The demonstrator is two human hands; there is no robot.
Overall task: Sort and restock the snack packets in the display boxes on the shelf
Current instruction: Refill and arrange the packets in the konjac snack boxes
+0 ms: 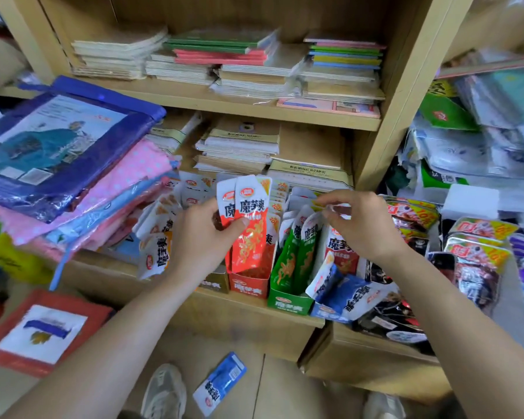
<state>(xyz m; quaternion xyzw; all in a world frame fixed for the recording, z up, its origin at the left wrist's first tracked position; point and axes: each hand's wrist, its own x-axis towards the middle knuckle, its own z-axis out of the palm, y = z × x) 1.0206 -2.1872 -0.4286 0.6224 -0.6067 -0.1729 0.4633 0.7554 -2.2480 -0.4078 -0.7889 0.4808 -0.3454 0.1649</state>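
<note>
Nearest, on the tiled floor, a blue packet [220, 384] lies loose beside a grey shoe [164, 391]. To the left of it a red-bordered flat pack [40, 331] lies at an angle.

Both forearms reach up to the low shelf edge [248, 313], where three display boxes stand side by side: a red box [248, 285], a green box [288, 303] and a blue box [327, 314]. Blue packets [345, 288] spill over the front of the blue box, and green packets [297, 255] stand upright in the green one.

The left hand [200, 237] grips a small bunch of red packets [248, 225], thumb pressed across their fronts and fingers curled behind. Their lower ends sit in the red box and their white tops rise above it. Just left of this hand, orange packets [155, 255] lean in a loose heap.

The right hand [363, 225] hovers over the green box, its fingers curled and its thumb and fingertips pinching the top edge of a white-topped packet [333, 210]; its colour lower down is hidden.

To the right, dark foil packets [478, 261] with yellow corner labels fill another tray. To the left lies a pile of bagged raincoats [58, 146] in purple, pink and blue.

Farther back, stacked notebooks [239, 143] fill the shelf behind the boxes, and more coloured notebooks [224, 55] lie on the shelf above
</note>
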